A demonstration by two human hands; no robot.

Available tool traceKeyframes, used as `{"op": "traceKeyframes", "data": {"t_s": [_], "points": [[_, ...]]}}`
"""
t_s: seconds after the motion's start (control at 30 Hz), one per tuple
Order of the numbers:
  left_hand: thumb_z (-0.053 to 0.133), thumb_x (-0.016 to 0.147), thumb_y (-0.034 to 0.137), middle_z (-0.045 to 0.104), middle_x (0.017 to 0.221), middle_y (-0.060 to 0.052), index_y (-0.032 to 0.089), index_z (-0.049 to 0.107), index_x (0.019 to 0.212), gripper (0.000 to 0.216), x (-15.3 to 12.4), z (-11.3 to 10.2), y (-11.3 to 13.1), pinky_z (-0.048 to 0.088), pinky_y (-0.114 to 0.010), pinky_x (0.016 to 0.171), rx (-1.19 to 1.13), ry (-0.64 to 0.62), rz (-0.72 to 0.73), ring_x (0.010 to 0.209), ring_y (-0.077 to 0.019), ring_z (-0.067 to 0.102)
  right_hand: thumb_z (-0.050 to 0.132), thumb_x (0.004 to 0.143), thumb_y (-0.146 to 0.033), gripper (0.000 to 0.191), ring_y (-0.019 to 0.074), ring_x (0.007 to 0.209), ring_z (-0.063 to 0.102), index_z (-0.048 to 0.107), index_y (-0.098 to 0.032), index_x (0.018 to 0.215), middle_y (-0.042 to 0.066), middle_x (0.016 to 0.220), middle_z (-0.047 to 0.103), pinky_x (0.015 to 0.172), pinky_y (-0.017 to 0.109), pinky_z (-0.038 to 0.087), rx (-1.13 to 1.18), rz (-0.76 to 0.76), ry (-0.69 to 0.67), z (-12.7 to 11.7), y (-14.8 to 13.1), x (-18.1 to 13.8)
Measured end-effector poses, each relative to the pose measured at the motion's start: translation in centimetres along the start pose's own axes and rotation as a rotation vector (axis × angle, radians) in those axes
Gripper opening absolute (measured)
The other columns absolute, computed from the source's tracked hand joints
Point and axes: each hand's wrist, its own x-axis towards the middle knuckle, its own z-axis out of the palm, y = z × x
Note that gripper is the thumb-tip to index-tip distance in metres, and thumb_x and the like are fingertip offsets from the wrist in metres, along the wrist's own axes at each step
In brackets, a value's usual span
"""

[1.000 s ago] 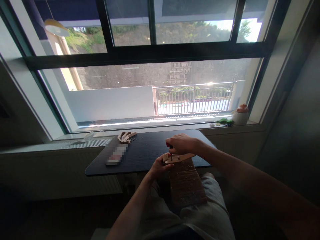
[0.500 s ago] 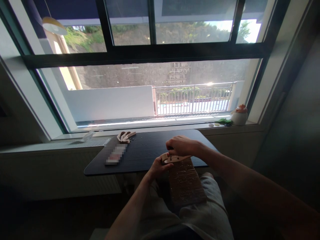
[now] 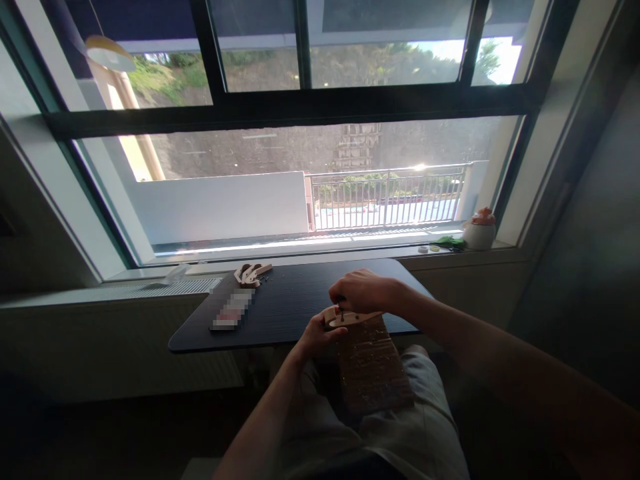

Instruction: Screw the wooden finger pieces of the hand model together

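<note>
In the head view a pale wooden piece [image 3: 356, 319] with small dark holes lies on the far end of a brown wooden board [image 3: 374, 373]. My left hand [image 3: 320, 331] is closed around its left end, the thumb along the near side. Above it my right hand [image 3: 364, 291] is closed, knuckles up, on a thin dark-shafted tool [image 3: 342, 315] whose lower end meets the wood. Its handle is hidden in the fist, so the exact kind cannot be told. The board reaches from the table edge to my lap, with pale crumbs scattered on it.
More pale wooden pieces [image 3: 251, 274] lie on the dark table [image 3: 300, 287], small dark bits beside them. A blurred flat object [image 3: 233, 309] rests nearer me. On the windowsill stand a white jar [image 3: 479, 232] and some green leaves [image 3: 450, 243]. A radiator [image 3: 150, 291] is at left.
My right hand has shifted very slightly left and turned a little over the wooden piece. My left hand and the board look the same.
</note>
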Motion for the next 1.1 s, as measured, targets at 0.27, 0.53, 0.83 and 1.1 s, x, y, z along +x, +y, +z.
{"op": "traceKeyframes", "data": {"t_s": [0.27,0.53,0.83,1.1], "points": [[0.075,0.066,0.037,0.067,0.093,-0.007,0.010,0.060,0.110,0.054,-0.1,0.0,0.0,0.046,-0.027,0.077,-0.017,0.007,-0.002,0.084,-0.0188,0.060,0.050,0.086,-0.038,0.026,0.0200,0.084,0.062,0.067,-0.021,0.097,0.006,0.091,0.069,0.062,0.026,0.036,0.007,0.035,0.036,1.8,0.8,0.2],[0.075,0.067,0.036,0.067,0.092,-0.006,0.011,0.057,0.115,0.057,-0.1,-0.1,-0.1,0.046,-0.028,0.078,-0.003,0.007,-0.016,0.084,-0.0186,0.060,0.052,0.083,-0.039,0.030,0.0228,0.083,0.063,0.065,-0.019,0.102,0.009,0.090,0.069,0.062,0.027,0.038,-0.006,0.058,0.052,1.3,1.0,0.0],[0.076,0.066,0.037,0.067,0.094,-0.007,0.011,0.057,0.113,0.056,0.1,0.0,-0.6,0.047,-0.029,0.078,0.006,0.010,-0.006,0.085,-0.0197,0.060,0.053,0.084,-0.030,0.022,0.0205,0.088,0.063,0.066,-0.022,0.100,0.006,0.095,0.069,0.065,0.026,0.039,-0.005,0.020,0.025,0.8,0.7,-0.2],[0.073,0.069,0.038,0.068,0.092,-0.006,0.011,0.061,0.107,0.048,0.0,-0.1,0.3,0.047,-0.027,0.076,0.032,-0.017,0.035,0.083,-0.0192,0.060,0.048,0.088,-0.033,0.028,0.0233,0.084,0.064,0.061,-0.014,0.103,0.012,0.091,0.069,0.063,0.027,0.040,-0.037,0.068,0.074,1.9,0.0,0.3]]}}
